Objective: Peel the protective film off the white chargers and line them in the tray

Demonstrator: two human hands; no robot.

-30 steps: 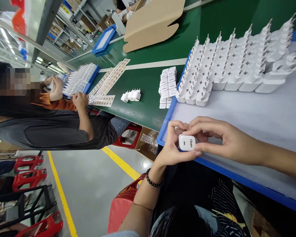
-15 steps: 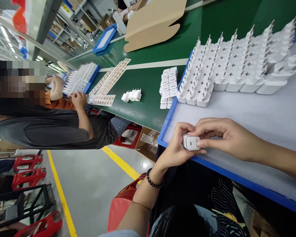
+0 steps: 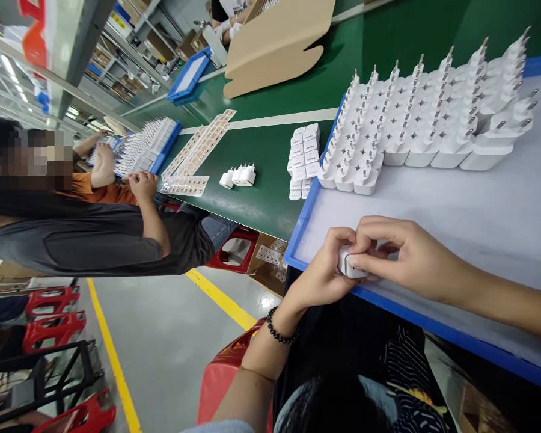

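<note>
Both hands meet over the near edge of a blue-rimmed tray (image 3: 297,231) with a pale grey mat. My left hand (image 3: 322,276), with a black bead bracelet at the wrist, is closed round a small white charger plug (image 3: 346,264). My right hand (image 3: 410,255) pinches the same plug from the right with thumb and forefinger. Most of the plug is hidden by the fingers. Further back on the tray, several rows of white charger plugs (image 3: 415,120) stand with their metal pins upward.
A green conveyor belt (image 3: 261,150) runs left of the tray, carrying a stack of flat white chargers (image 3: 303,157), a small group of plugs (image 3: 238,175), label sheets (image 3: 193,156) and cardboard (image 3: 275,42). Two other people sit at the left. Red stools stand on the floor.
The plug has turned in my fingers: its printed face with the port showed a second ago, now mostly covered. Both hands have shifted slightly right and closed tighter round it.
</note>
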